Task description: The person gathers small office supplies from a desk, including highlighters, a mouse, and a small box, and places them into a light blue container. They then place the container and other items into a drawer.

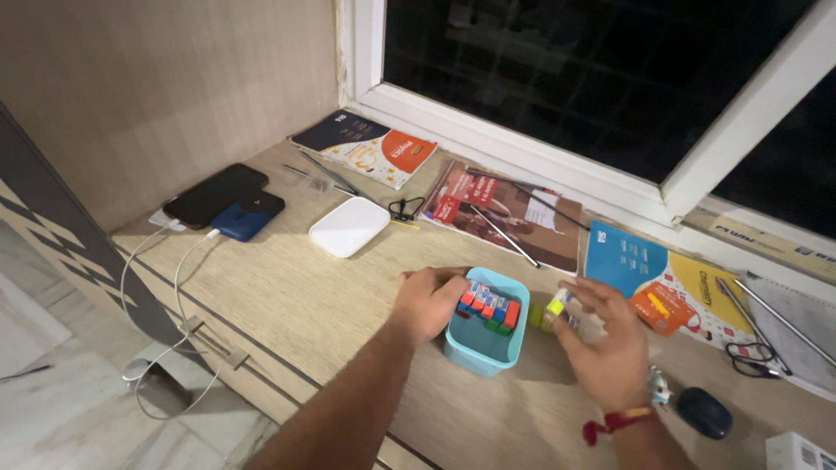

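Observation:
A light blue plastic box (483,355) stands on the wooden desk in front of me. My left hand (427,300) holds a row of small colourful blocks (488,306), red, blue and green, over the box's open top. My right hand (605,344) is just right of the box, fingers spread, with a small yellow-green block (556,306) at its fingertips; whether it grips the block is unclear. A red thread is tied round my right wrist.
Books and booklets (514,209) lie along the window sill. A white flat case (349,225), black scissors (406,208), a phone on a blue power bank (228,202) with white cables, metal rods (775,313), and a dark mouse (705,412) are on the desk.

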